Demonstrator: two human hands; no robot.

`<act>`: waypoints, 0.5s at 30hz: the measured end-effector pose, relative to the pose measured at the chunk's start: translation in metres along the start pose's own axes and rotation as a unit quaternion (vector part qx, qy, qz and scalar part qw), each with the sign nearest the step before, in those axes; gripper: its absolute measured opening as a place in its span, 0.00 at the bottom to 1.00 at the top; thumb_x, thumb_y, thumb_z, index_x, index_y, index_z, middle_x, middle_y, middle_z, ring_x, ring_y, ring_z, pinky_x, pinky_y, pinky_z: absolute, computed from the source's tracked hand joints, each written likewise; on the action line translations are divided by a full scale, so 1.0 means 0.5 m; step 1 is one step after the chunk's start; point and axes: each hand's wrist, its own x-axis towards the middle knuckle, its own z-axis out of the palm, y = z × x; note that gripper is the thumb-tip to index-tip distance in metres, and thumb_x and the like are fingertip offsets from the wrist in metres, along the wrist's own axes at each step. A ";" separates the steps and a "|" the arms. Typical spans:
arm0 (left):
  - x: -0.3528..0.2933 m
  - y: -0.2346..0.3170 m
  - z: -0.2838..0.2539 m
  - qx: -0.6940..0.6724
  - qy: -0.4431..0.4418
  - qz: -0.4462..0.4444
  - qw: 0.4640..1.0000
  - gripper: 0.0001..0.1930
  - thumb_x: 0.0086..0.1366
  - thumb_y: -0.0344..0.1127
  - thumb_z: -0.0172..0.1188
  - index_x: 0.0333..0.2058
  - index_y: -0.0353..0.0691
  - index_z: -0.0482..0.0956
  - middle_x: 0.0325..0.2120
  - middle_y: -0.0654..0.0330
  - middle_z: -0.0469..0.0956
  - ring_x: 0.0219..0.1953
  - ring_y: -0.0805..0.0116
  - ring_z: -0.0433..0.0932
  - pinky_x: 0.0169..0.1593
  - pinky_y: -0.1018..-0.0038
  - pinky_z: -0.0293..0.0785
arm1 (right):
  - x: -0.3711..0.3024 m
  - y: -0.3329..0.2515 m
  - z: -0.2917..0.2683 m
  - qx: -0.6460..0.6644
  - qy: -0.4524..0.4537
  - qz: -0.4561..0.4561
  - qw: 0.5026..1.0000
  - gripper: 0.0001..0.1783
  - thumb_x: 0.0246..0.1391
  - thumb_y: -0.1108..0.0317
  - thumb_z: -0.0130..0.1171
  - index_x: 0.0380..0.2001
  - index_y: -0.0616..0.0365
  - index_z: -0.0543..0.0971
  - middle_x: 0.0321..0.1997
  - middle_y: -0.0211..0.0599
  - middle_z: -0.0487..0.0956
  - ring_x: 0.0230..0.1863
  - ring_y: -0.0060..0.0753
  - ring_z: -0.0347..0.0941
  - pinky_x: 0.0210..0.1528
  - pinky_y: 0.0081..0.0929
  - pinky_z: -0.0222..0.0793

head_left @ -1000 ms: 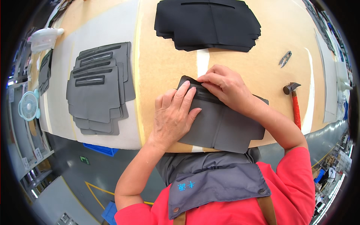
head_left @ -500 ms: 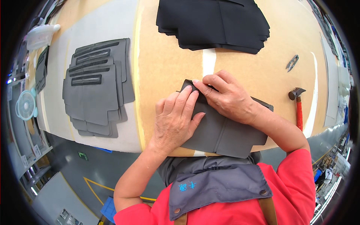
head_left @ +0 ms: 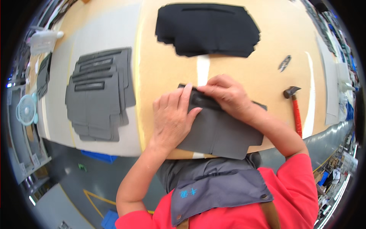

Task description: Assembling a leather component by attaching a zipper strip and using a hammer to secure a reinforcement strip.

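A grey flat cut piece [head_left: 225, 131] of leather-like sheet lies at the near table edge, with a dark rectangular strip [head_left: 204, 102] along its far side. My left hand [head_left: 170, 118] rests flat on its left part, fingers stretched toward the far edge and thumb spread out beside the strip. At that edge, my right hand [head_left: 230, 97] pinches the border between thumb and forefinger, close to the left fingertips. The fingers hide part of the edge. Farther off is a stack of black cut pieces [head_left: 207, 32].
Overlapping grey pieces [head_left: 97, 103] with dark strips lie on the left. At the right are a red-handled hammer [head_left: 296, 114] and small thread snips [head_left: 284, 63]. A small fan [head_left: 26, 109] and a clear plastic container [head_left: 44, 41] stand at the far left.
The view has shifted a little. My right hand has shifted along the far edge, and the dark strip shows more between my hands. My left forefinger now reaches the edge.
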 end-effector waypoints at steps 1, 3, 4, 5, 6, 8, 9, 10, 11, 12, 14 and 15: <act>-0.002 0.007 0.001 0.004 -0.012 -0.018 1.000 0.30 0.64 0.47 0.68 0.62 0.42 0.74 0.52 0.57 0.75 0.54 0.57 0.72 0.57 0.60 0.65 | -0.006 -0.002 0.001 -0.010 0.016 -0.023 1.000 0.20 0.47 0.78 0.64 0.45 0.51 0.87 0.39 0.36 0.81 0.39 0.41 0.77 0.42 0.35 0.77; 0.002 0.004 0.011 0.026 -0.014 -0.022 0.999 0.29 0.63 0.47 0.68 0.61 0.43 0.75 0.50 0.57 0.75 0.52 0.56 0.72 0.56 0.59 0.66 | -0.014 0.003 0.022 -0.071 0.033 -0.099 0.992 0.23 0.47 0.76 0.65 0.50 0.52 0.86 0.38 0.35 0.80 0.39 0.39 0.78 0.44 0.35 0.77; -0.014 -0.007 0.013 0.047 -0.013 -0.019 0.999 0.28 0.63 0.46 0.67 0.60 0.43 0.76 0.50 0.56 0.74 0.51 0.56 0.72 0.55 0.59 0.66 | -0.009 -0.001 0.036 -0.076 -0.001 -0.122 0.990 0.24 0.49 0.73 0.64 0.53 0.56 0.83 0.40 0.34 0.79 0.40 0.38 0.76 0.46 0.34 0.76; -0.028 -0.011 0.005 0.073 -0.017 -0.025 0.997 0.28 0.64 0.47 0.67 0.60 0.43 0.76 0.51 0.55 0.74 0.52 0.54 0.72 0.55 0.58 0.66 | -0.002 -0.004 0.052 -0.093 -0.024 -0.144 0.985 0.25 0.50 0.72 0.62 0.54 0.57 0.81 0.41 0.35 0.78 0.41 0.38 0.75 0.47 0.34 0.76; -0.036 -0.014 -0.001 0.100 -0.023 -0.034 0.994 0.28 0.65 0.47 0.66 0.60 0.42 0.76 0.52 0.54 0.74 0.53 0.53 0.72 0.56 0.57 0.66 | 0.006 -0.005 0.060 -0.106 -0.049 -0.163 0.980 0.25 0.51 0.71 0.60 0.55 0.59 0.80 0.42 0.35 0.77 0.42 0.38 0.75 0.48 0.33 0.76; -0.053 -0.026 0.012 0.075 -0.006 -0.016 0.997 0.27 0.65 0.47 0.65 0.60 0.42 0.75 0.52 0.54 0.74 0.55 0.53 0.72 0.57 0.56 0.65 | 0.011 -0.014 0.070 -0.088 -0.052 -0.145 0.984 0.26 0.51 0.71 0.59 0.56 0.59 0.79 0.44 0.36 0.76 0.43 0.38 0.73 0.49 0.32 0.75; -0.052 -0.028 0.014 0.056 -0.010 -0.015 0.998 0.27 0.66 0.46 0.65 0.60 0.41 0.75 0.53 0.53 0.74 0.57 0.52 0.71 0.59 0.56 0.65 | 0.006 -0.018 0.061 -0.058 -0.046 -0.107 0.992 0.25 0.51 0.72 0.59 0.55 0.61 0.80 0.45 0.35 0.75 0.44 0.38 0.73 0.51 0.30 0.74; -0.048 -0.028 0.014 0.054 -0.002 -0.005 0.999 0.27 0.66 0.46 0.65 0.60 0.41 0.75 0.53 0.53 0.74 0.57 0.52 0.71 0.59 0.56 0.65 | -0.002 -0.015 0.058 -0.070 -0.040 -0.107 0.991 0.25 0.51 0.72 0.59 0.55 0.61 0.80 0.45 0.35 0.75 0.44 0.38 0.73 0.51 0.30 0.74; -0.045 -0.024 0.008 0.063 -0.011 0.008 0.998 0.27 0.66 0.46 0.64 0.60 0.40 0.75 0.54 0.53 0.73 0.57 0.52 0.71 0.59 0.56 0.64 | -0.011 -0.010 0.053 -0.058 -0.049 -0.103 0.992 0.25 0.51 0.72 0.59 0.55 0.61 0.80 0.46 0.35 0.75 0.44 0.38 0.73 0.52 0.29 0.74; -0.043 -0.021 0.006 0.071 -0.022 0.021 0.997 0.28 0.67 0.46 0.64 0.61 0.38 0.74 0.55 0.53 0.73 0.58 0.52 0.70 0.60 0.55 0.64 | -0.018 -0.001 0.050 -0.045 -0.058 -0.097 0.993 0.25 0.51 0.72 0.59 0.55 0.61 0.80 0.46 0.35 0.75 0.44 0.38 0.72 0.52 0.29 0.73; -0.043 -0.017 0.005 0.088 -0.017 0.023 0.996 0.28 0.67 0.46 0.63 0.61 0.37 0.74 0.55 0.52 0.73 0.59 0.52 0.70 0.61 0.55 0.63 | -0.009 0.000 0.040 -0.121 -0.080 -0.147 0.978 0.25 0.51 0.73 0.59 0.55 0.62 0.80 0.47 0.35 0.76 0.44 0.38 0.73 0.53 0.29 0.73; -0.047 -0.015 0.004 0.105 -0.017 0.020 0.994 0.28 0.67 0.46 0.63 0.61 0.36 0.74 0.56 0.51 0.72 0.59 0.51 0.70 0.62 0.55 0.63 | -0.001 -0.015 0.027 -0.129 -0.090 -0.159 0.975 0.25 0.51 0.73 0.60 0.55 0.62 0.80 0.47 0.35 0.76 0.44 0.38 0.73 0.53 0.29 0.73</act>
